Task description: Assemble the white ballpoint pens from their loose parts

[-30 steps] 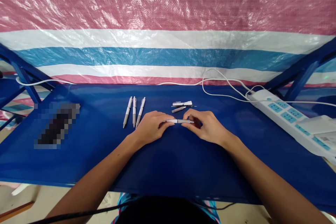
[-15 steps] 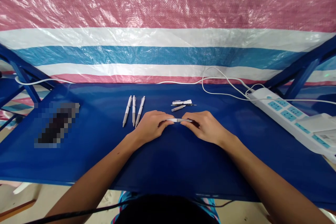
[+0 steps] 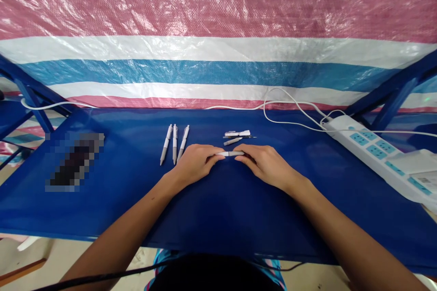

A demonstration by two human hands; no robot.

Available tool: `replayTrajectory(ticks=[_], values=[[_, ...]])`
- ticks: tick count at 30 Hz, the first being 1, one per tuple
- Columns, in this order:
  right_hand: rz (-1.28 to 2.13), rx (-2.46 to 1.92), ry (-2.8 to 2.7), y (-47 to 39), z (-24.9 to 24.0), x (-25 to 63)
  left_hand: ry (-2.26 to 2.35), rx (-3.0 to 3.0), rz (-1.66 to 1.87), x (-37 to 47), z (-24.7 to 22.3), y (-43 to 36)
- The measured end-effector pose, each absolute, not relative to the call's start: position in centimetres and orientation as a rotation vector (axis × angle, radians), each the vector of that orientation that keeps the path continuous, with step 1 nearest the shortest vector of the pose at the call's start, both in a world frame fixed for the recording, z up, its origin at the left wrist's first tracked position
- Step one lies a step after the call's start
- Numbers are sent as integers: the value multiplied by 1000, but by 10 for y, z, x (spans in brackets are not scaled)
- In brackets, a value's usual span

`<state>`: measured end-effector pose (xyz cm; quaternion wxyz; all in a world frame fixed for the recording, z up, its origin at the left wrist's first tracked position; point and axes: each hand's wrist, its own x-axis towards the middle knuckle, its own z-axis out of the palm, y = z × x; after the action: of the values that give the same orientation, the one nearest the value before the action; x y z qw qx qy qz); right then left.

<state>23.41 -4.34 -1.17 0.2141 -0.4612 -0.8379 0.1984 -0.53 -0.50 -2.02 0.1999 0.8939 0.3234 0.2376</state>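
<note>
1. Left hand [image 3: 196, 163] – fingers pinching one end of the pen [image 3: 229, 153].
2. Right hand [image 3: 264, 161] – pinching the other end; the pen lies level between both hands, above the table [image 3: 221, 218].
3. Beyond the hands, loose pen parts [image 3: 237, 134] lie close together on the table.
4. Three pens [image 3: 175, 143] lie side by side near the left hand, which partly hides one.
5. Far right: a white power strip [image 3: 375, 150] with a cord [image 3: 293, 123].

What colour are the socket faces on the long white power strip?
The socket faces are light blue, clearest in the head view.
</note>
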Motion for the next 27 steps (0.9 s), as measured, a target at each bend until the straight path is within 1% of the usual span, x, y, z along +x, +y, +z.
replayTrajectory(ticks=[5,7,14,18,21,27], values=[[436,-1291,-2378,-44,-15,235,843,2431,684,-6,-18,-4],[450,-1306,-2372,-44,-16,235,825,2449,705,-7,-19,-4],[753,-1305,-2202,-42,-13,232,826,2614,827,-7,-24,-5],[838,-1282,-2125,-42,-12,228,822,2720,897,-7,-25,-5],[796,-1315,-2112,-43,-14,226,883,2745,887,-6,-26,-5],[612,-1344,-2272,-44,-12,229,1012,2622,701,-5,-24,-4]])
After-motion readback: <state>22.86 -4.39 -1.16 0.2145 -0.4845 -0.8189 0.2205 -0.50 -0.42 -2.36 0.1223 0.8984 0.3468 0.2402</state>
